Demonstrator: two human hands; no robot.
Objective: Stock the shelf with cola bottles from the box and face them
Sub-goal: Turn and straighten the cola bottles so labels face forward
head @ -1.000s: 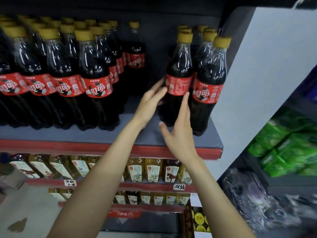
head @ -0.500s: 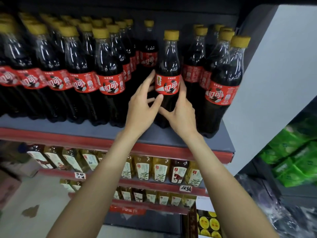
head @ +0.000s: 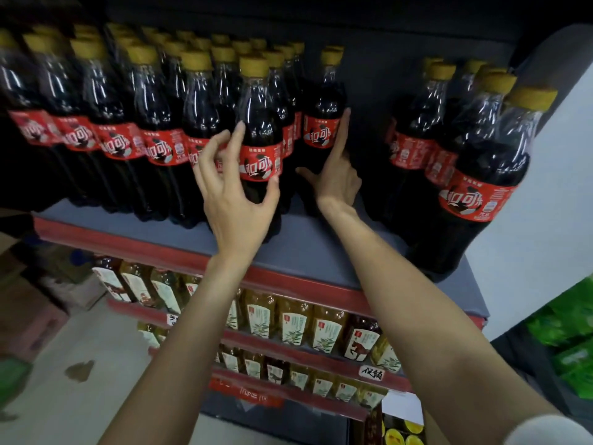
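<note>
Cola bottles with yellow caps and red labels fill the grey shelf [head: 308, 248]. My left hand [head: 237, 200] wraps around the front cola bottle [head: 260, 123] at the right end of the left rows, thumb on its right side and fingers on its left. My right hand [head: 337, 181] is open, its forefinger stretched up along the right side of a single cola bottle [head: 322, 101] that stands further back in the gap. A cluster of cola bottles [head: 475, 175] stands at the shelf's right end.
Rows of cola bottles [head: 112, 123] crowd the shelf's left part. Bare shelf lies between the single bottle and the right cluster. Below, shelves hold tea bottles [head: 295, 322]. A white side panel [head: 545, 236] bounds the right; green packets [head: 571, 316] lie beyond it.
The bottle both hands held in the gap now stands further back. My left hand has shifted left onto the neighbouring front bottle. My right hand stays at the single bottle with one finger up.
</note>
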